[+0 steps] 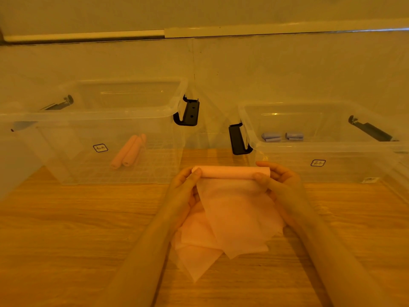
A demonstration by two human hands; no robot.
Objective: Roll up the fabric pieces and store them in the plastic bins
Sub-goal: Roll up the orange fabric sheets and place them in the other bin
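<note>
A pink fabric piece (234, 209) is partly rolled, its rolled end lifted between both hands and its loose tail hanging to the table. My left hand (184, 187) pinches the roll's left end; my right hand (276, 180) grips its right end. More flat pink fabric pieces (194, 255) lie beneath on the wooden table. The left clear plastic bin (66, 120) holds pink fabric rolls (129, 151). The right clear bin (332, 149) holds two blue fabric rolls (282, 136).
Both bins stand at the back of the wooden table (66, 229) against a wall, with black latch handles (188, 113) on their sides. A narrow gap separates the bins, directly beyond my hands.
</note>
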